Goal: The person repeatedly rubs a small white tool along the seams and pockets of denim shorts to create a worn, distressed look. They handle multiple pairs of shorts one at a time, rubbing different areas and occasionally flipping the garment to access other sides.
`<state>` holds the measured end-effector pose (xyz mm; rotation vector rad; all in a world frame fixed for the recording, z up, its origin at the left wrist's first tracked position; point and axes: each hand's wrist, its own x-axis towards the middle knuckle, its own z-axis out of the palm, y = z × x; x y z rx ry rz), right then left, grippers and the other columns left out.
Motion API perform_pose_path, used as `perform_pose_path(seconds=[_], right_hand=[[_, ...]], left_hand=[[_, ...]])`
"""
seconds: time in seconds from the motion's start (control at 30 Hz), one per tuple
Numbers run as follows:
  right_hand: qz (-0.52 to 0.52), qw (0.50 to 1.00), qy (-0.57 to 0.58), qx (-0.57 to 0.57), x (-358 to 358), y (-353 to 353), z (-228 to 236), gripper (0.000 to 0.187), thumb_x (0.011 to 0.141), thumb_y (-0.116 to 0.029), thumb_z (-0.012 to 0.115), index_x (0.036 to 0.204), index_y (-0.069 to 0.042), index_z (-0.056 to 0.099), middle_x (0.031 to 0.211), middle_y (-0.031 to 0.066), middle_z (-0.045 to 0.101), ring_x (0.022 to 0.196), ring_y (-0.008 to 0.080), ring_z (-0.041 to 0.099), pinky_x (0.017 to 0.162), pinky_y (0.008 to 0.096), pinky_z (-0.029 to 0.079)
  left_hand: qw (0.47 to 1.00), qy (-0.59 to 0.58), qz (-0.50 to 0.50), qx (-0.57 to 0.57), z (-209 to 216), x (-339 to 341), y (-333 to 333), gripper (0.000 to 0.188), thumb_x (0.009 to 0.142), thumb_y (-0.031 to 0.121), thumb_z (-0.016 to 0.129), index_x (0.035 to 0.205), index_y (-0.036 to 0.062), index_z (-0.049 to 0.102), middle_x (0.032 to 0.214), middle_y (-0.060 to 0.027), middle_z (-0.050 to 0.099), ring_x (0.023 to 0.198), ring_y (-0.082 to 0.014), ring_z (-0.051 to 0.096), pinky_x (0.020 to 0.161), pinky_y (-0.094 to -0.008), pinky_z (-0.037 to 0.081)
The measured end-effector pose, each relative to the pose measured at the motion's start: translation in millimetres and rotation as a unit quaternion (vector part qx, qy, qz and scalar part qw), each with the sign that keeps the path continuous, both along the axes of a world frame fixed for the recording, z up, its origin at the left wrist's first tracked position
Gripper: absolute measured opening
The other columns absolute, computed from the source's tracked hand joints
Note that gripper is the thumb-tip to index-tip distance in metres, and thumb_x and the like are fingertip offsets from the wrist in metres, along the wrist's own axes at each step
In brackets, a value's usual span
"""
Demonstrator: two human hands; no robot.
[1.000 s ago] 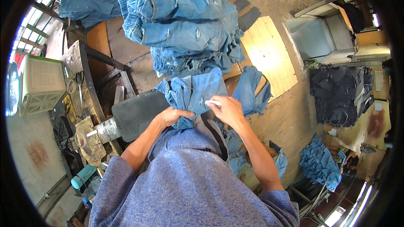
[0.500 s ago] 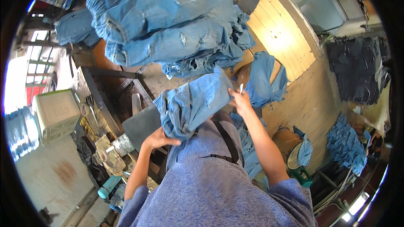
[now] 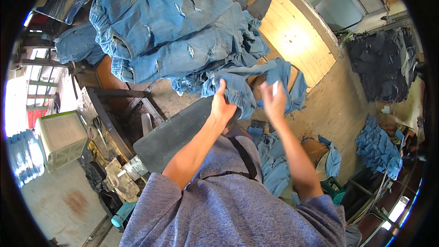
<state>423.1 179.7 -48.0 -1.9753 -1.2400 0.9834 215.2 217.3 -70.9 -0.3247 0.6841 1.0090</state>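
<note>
My left hand (image 3: pixel 222 109) is closed on a pair of blue denim pants (image 3: pixel 241 92), its thumb pointing up along the gathered elastic waistband. The rest of the garment trails away toward the right in front of the big pile of denim. My right hand (image 3: pixel 274 105), blurred by motion, is just right of the garment. A small white object (image 3: pixel 275 88) sticks up from its fingers; its kind is too blurred to tell. Whether this hand also touches the denim is unclear.
Ahead stands a tall stack of ripped blue jeans (image 3: pixel 169 23). A dark grey board (image 3: pixel 176 135) lies left of my lap. Scissors (image 3: pixel 99 130) rest on the workbench at left. More denim (image 3: pixel 274 160) lies by my right leg; dark cloth (image 3: pixel 379 66) is piled far right.
Both hands have moved; the left went forward and right, carrying the denim away from my lap. The garment now hangs farther forward with its elastic waistband showing, and the grey board is uncovered.
</note>
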Motion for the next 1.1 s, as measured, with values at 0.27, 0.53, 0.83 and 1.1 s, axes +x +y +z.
perform_pose_path(seconds=[0.27, 0.53, 0.83, 1.1], right_hand=[[0.212, 0.923, -0.246, 0.208, -97.3, -60.2, -6.3, 0.037, 0.079, -0.021, 0.083, 0.105, -0.006, 0.061, 0.108, 0.0141, 0.068, 0.089, 0.0336, 0.068, 0.076, 0.0458, 0.056], [0.389, 0.921, 0.021, 0.009, -212.3, -84.2, 49.7, 0.034, 0.088, -0.027, 0.076, 0.101, -0.003, 0.056, 0.096, 0.0178, 0.074, 0.083, 0.0417, 0.072, 0.070, 0.0507, 0.056], [-0.084, 0.969, 0.225, 0.053, -95.4, -64.2, 8.9, 0.031, 0.103, -0.036, 0.071, 0.109, -0.006, 0.071, 0.096, 0.0084, 0.077, 0.085, 0.0203, 0.072, 0.074, 0.0362, 0.057], [-0.291, 0.691, 0.580, -0.318, -24.2, -7.0, -140.4, 0.103, 0.083, -0.085, 0.066, 0.145, -0.003, 0.056, 0.148, 0.0192, 0.058, 0.125, 0.0376, 0.059, 0.114, 0.0573, 0.045]], left_hand=[[0.993, 0.050, 0.110, -0.019, -3.8, -71.5, -48.1, 0.050, 0.107, 0.049, 0.059, 0.137, 0.0099, 0.064, 0.140, -0.0082, 0.069, 0.132, -0.0313, 0.062, 0.119, -0.0523, 0.043], [0.977, 0.141, 0.156, 0.028, 30.7, -213.7, -95.8, 0.058, 0.106, 0.057, 0.055, 0.136, 0.0083, 0.066, 0.132, -0.0123, 0.073, 0.124, -0.0330, 0.067, 0.114, -0.0552, 0.047], [0.864, 0.381, -0.320, 0.079, 23.4, -234.6, -221.7, 0.029, 0.093, 0.027, 0.084, 0.113, 0.0076, 0.077, 0.109, -0.0013, 0.076, 0.103, -0.0130, 0.066, 0.103, -0.0336, 0.049], [0.630, 0.726, -0.261, 0.086, 81.0, -333.4, -210.6, 0.075, 0.080, 0.028, 0.094, 0.138, 0.0000, 0.056, 0.123, -0.0115, 0.071, 0.114, -0.0288, 0.067, 0.101, -0.0422, 0.051]])
